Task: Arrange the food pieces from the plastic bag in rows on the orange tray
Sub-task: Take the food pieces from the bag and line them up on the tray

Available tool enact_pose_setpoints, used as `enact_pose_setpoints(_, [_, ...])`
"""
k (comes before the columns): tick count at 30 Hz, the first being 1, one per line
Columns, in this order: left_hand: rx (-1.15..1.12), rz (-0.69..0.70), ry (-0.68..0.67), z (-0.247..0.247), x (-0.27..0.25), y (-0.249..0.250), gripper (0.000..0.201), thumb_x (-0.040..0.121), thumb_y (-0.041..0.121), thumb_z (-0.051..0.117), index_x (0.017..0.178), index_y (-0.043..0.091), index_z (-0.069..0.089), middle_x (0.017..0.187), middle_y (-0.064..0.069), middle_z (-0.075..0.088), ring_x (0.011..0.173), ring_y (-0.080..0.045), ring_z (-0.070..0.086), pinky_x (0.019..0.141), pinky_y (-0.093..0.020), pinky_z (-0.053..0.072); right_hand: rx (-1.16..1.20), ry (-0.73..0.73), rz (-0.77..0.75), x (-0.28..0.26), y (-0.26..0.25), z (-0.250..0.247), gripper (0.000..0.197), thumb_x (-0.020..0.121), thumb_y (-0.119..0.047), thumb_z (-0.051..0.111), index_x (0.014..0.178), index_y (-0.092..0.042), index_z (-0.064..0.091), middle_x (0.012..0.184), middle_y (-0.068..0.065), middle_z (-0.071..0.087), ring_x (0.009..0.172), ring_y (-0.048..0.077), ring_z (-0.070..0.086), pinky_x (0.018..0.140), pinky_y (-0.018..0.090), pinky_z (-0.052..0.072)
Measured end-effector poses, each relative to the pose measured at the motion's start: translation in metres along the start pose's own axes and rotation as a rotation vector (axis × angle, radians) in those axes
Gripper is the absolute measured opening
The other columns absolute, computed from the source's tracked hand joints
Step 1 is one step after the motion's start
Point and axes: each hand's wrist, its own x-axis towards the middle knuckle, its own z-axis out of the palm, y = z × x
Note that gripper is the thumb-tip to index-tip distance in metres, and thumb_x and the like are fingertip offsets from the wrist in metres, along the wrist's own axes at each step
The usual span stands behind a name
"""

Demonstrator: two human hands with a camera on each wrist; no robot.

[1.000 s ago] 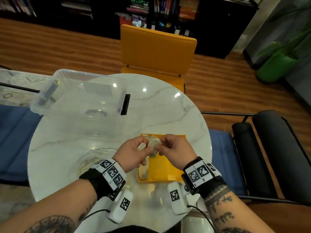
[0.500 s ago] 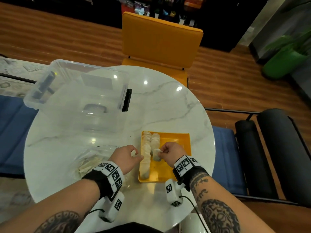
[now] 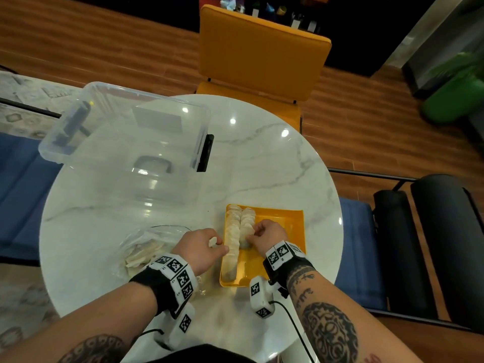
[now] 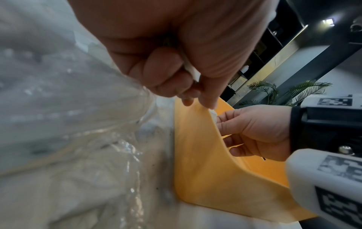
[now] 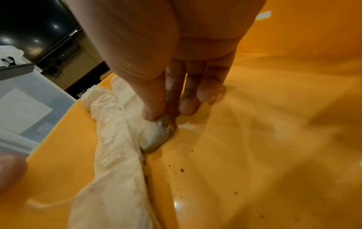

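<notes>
From the head view we count one full row of pale, overlapping food pieces [image 3: 232, 238] along the left side of the orange tray [image 3: 285, 224] and a shorter second row [image 3: 247, 222] just beside it. The rest of the tray floor is bare, so we judge the task well under half done. The plastic bag [image 3: 146, 247], lying on the marble table [image 3: 262, 166] left of the tray, has more slices in it. Our right hand [image 3: 267, 233] is at the near end of the second row, and our left hand [image 3: 201, 248] hovers between bag and tray.

In the left wrist view, our left hand's fingers [image 4: 164, 72] are curled and pinch a thin white piece [image 4: 191, 70] against the thumb, above the tray's edge, with the clear bag crumpled beside it.

In the right wrist view, the thumb and fingers [image 5: 154, 111] of our right hand pinch a pale, floury-looking round piece [image 5: 158, 133] sitting on the tray floor against the row. The blur makes the pieces look like crumpled cloth, so they may be thin wafers or dough slices; we cannot say which.
</notes>
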Motion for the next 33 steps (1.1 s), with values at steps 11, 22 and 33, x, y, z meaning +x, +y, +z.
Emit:
enact_pose_setpoints(11, [-0.157, 0.035, 0.053, -0.002, -0.002, 0.0, 0.035, 0.078, 0.051, 0.073, 0.102, 0.032, 0.057, 0.112, 0.006, 0.062, 0.092, -0.009, 0.055, 0.075, -0.025, 0.043, 0.076, 0.025, -0.008, -0.013, -0.004, -0.013, 0.019, 0.084, -0.03, 0.075, 0.091, -0.029, 0.057, 0.091, -0.008, 0.063, 0.078, 0.008, 0.058, 0.058, 0.02, 0.04])
enact_pose_setpoints(22, [-0.378, 0.233, -0.033, -0.006, -0.017, 0.035, 0.07, 0.062, 0.037, 0.085, 0.121, 0.031, 0.047, 0.09, 0.007, 0.069, 0.062, -0.002, 0.061, 0.057, -0.021, 0.046, 0.178, -0.12, -0.506, -0.078, -0.04, -0.035, 0.017, 0.081, -0.041, 0.075, 0.092, -0.028, 0.074, 0.087, -0.013, 0.069, 0.08, 0.006, 0.064, 0.078, 0.029, 0.054])
enact_pose_setpoints(33, [-0.548, 0.263, -0.048, -0.015, -0.041, 0.038, 0.009, 0.092, 0.014, 0.066, 0.087, 0.022, 0.065, 0.07, 0.007, 0.069, 0.063, -0.015, 0.069, 0.058, -0.036, 0.057, 0.181, 0.047, -0.532, -0.087, -0.03, -0.069, 0.006, 0.089, -0.029, 0.07, 0.088, -0.024, 0.068, 0.073, -0.011, 0.066, 0.069, 0.001, 0.06, 0.067, 0.017, 0.047])
